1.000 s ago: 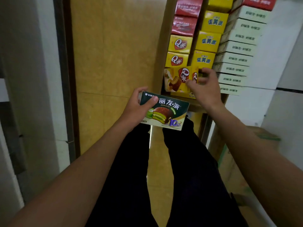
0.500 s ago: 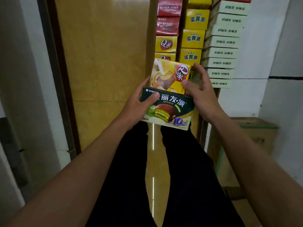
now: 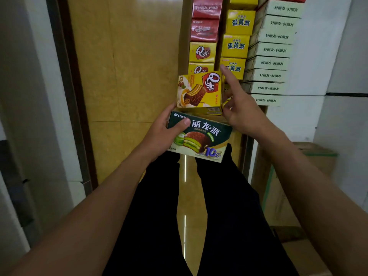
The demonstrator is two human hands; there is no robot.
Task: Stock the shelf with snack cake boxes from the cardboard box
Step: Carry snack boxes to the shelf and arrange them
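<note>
My left hand (image 3: 161, 134) grips a dark green snack cake box (image 3: 205, 136) at its left end, thumb on the top face. A yellow Q-brand cake box (image 3: 197, 90) stands tilted on the green box's far edge. My right hand (image 3: 241, 108) lies against the yellow box's right end, with the index finger straight along that end up to its top corner. Behind them the shelf holds stacks of red boxes (image 3: 205, 28), yellow Q boxes (image 3: 202, 52), yellow pie boxes (image 3: 236, 45) and white boxes (image 3: 268, 62).
A brown cardboard box (image 3: 288, 186) with green tape sits on the floor at the right, below the shelf. My legs in black trousers (image 3: 219, 216) fill the lower middle. A yellow tiled floor and a white wall with a dark door frame (image 3: 67, 96) lie to the left.
My right hand drew the yellow box off the shelf and set it onto the green box; its fingers are now straighter. The left hand kept its hold on the green box.
</note>
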